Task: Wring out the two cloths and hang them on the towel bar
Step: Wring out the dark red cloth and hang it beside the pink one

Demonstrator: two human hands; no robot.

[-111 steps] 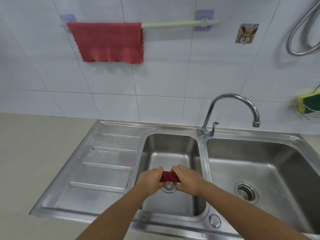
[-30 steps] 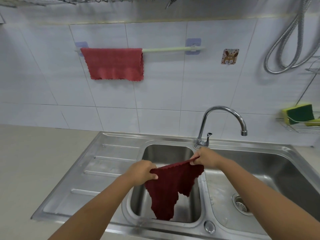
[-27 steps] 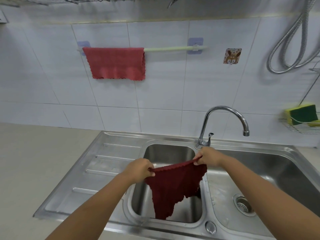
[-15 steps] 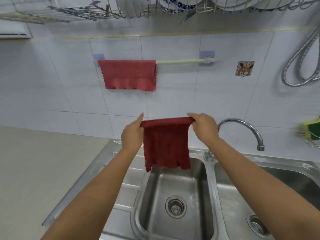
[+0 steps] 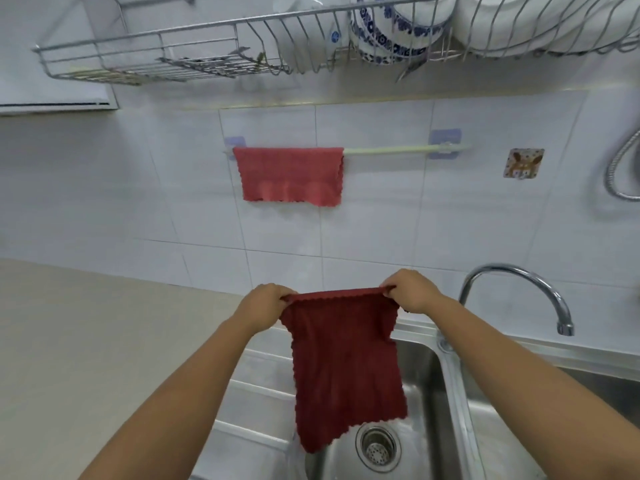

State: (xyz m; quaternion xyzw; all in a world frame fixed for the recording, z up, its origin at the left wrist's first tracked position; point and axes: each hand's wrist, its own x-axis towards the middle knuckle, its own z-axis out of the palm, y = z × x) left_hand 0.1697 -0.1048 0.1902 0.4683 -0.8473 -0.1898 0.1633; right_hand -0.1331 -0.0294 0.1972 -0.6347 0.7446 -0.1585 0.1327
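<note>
A dark red cloth (image 5: 346, 368) hangs spread flat over the sink, held up by its two top corners. My left hand (image 5: 265, 306) pinches the left corner and my right hand (image 5: 408, 291) pinches the right one. Well above, on the tiled wall, a pale green towel bar (image 5: 388, 150) runs between two lilac stick-on mounts. A lighter red cloth (image 5: 291, 174) is draped over the bar's left half; the right half of the bar is bare.
A steel double sink (image 5: 453, 382) with a drainboard lies below, and its curved tap (image 5: 512, 282) stands just right of my right arm. A wire dish rack (image 5: 214, 46) with bowls hangs overhead. A beige counter (image 5: 86, 341) is at left, a shower hose (image 5: 620, 168) at right.
Earlier both hands wrung the bunched dark cloth low in the sink. They then unfolded it and lifted it, and the view tilted up toward the bar and rack.
</note>
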